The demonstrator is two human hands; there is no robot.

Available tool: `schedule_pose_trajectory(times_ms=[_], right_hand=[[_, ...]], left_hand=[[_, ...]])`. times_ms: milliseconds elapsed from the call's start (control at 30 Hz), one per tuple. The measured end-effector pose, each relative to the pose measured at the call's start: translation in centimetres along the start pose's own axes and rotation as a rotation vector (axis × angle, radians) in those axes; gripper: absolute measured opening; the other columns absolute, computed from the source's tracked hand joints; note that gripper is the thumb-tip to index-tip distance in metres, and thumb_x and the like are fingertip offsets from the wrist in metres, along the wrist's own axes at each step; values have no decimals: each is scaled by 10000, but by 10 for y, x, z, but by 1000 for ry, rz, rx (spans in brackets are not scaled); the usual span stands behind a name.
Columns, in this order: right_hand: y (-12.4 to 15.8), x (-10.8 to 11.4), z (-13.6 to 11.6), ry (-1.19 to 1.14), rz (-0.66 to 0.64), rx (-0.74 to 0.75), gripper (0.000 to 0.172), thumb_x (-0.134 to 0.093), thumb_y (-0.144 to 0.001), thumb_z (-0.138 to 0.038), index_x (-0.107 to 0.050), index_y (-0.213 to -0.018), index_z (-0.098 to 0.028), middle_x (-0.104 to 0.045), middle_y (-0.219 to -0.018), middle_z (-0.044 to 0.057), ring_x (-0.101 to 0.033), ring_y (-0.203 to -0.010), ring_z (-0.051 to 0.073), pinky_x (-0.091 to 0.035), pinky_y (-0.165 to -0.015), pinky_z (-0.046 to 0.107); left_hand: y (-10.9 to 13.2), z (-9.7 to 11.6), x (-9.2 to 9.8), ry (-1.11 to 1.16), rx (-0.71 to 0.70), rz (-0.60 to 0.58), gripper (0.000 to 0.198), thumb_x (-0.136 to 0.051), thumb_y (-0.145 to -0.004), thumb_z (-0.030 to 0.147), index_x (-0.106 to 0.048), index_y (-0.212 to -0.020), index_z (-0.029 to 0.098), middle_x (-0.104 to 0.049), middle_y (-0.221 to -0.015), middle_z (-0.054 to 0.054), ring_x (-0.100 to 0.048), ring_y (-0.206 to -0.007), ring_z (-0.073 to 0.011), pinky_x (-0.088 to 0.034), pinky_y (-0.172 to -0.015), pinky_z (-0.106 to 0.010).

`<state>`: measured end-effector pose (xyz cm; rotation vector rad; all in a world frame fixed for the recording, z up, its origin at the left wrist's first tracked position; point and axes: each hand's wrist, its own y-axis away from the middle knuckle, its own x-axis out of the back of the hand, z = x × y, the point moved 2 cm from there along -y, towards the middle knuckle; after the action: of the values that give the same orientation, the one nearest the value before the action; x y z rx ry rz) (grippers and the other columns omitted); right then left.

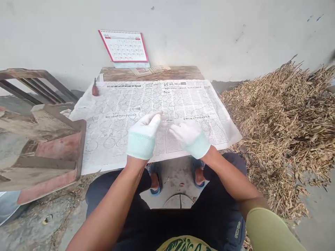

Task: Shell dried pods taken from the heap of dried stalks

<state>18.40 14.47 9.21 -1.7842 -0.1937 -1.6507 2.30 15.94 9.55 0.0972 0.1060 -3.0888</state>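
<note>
Both gloved hands hover together over the near middle of the newspaper [157, 115] spread on the table [151, 73]. The left hand [142, 134] and right hand [191, 136] have loosely curled fingers; whether they pinch anything, I cannot tell. The newspaper looks thin, limp, easily torn; lift it by an edge.

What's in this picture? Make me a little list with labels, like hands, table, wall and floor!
left hand: white glove, raised over the newspaper, fingertips near the other hand
right hand: white glove, fingers pointing toward the left hand
held item: too small to tell
newspaper: spread flat over the small wooden table
calendar: leaning on the wall
red-handled tool: at the newspaper's far left corner
dry plant pile: on the ground, right side
</note>
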Motion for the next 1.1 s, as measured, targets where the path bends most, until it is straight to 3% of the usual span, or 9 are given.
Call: schedule_pose_trajectory(times_ms=[233,467,633,833,1000,1100], right_hand=[[-21,-3,9,-8,-90,-31,437,-323,-1168,-263,-726,-1030,-164,-724,-844,54,-580,-717,186,-284,-683,366],[-33,13,20,47,63,-11,541,-269,-1181,-326,-752,-977,-193,-706,-825,49,-538,-737,191,-302,-717,367],[-43,16,28,19,50,13,565,-288,-1177,-403,-767,-962,-192,-670,-754,37,-501,-690,182,-290,-688,354],[-43,12,40,-211,111,-36,385,-417,-1140,-286,-798,-1108,-237,-779,-976,19,-625,-875,181,-406,-794,321],[-39,10,53,-318,88,-100,338,-474,-1109,-272,-807,-1051,-267,-762,-916,0,-635,-874,187,-435,-793,315],[-40,10,57,-408,67,-151,313,-510,-1077,-229,-798,-958,-251,-757,-882,-9,-639,-839,175,-433,-763,303]], left_hand=[[-31,8,9,-19,-12,-126,324,-723,-853,412,-785,-1019,141,-800,-872,-75,-752,-796,-220,-619,-790,-370],[-53,26,18,-177,-93,-147,183,-649,-871,344,-737,-827,190,-766,-803,-30,-707,-725,-179,-575,-812,-357],[-66,45,13,-328,-173,-180,333,-619,-883,351,-636,-573,228,-646,-589,-3,-645,-639,-170,-568,-826,-364],[-77,44,5,-332,-204,-184,383,-648,-888,401,-633,-539,242,-634,-570,-32,-675,-670,-214,-573,-763,-381],[-80,34,3,-61,-171,-323,440,-712,-862,548,-635,-549,249,-604,-558,-62,-720,-781,-276,-573,-709,-389],[-83,30,6,-74,-159,-428,536,-730,-818,678,-629,-505,255,-543,-497,-55,-677,-671,-260,-531,-603,-368]])
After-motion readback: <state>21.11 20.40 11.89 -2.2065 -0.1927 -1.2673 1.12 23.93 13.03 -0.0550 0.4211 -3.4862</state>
